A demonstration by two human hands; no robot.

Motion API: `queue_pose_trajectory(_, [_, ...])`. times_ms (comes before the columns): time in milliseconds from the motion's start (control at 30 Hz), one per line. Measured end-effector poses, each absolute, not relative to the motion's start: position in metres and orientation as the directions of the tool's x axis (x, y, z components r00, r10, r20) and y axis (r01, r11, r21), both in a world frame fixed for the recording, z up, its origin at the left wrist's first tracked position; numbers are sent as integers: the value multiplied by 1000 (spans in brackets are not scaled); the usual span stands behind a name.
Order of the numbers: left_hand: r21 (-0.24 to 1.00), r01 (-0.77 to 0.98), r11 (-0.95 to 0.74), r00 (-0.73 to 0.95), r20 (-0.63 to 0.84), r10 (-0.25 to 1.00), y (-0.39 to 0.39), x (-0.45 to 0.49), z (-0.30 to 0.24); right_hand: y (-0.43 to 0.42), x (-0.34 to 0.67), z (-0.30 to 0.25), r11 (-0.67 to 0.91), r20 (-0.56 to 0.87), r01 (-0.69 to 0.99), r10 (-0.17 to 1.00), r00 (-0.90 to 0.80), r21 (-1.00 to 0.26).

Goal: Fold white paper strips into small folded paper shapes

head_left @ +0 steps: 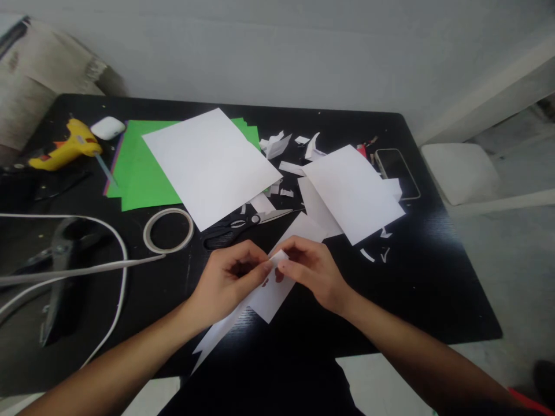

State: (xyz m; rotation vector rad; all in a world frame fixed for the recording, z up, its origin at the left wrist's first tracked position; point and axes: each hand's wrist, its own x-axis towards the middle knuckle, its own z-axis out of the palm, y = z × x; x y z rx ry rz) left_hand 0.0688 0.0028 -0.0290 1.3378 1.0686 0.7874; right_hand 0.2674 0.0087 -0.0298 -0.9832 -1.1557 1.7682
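Note:
My left hand [229,280] and my right hand [310,271] meet over the near middle of the black table [433,277]. Both pinch a small white paper piece [277,258] between their fingertips. Under the hands lies a larger cut white paper sheet [269,300] whose jagged end points toward the table's near edge. Black-handled scissors [243,225] lie just beyond the hands, shut, touched by neither.
A big white sheet [208,164] lies on green paper [139,173]; another white sheet [353,193] and scraps sit right. A tape roll [168,231], yellow glue gun [65,147], white cable [121,254], pliers [58,271] are left; a phone [396,170] far right.

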Motion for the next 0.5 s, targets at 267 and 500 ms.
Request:
queue_pose_trajectory(267, [987, 130, 97, 382, -140, 913, 2, 69, -30, 9, 265, -27, -269, -202, -147, 911, -359, -952])
queue_pose_trajectory(500, [979, 97, 177, 371, -201, 907, 2, 69, -29, 10, 268, -28, -301, -235, -134, 901, -365, -944])
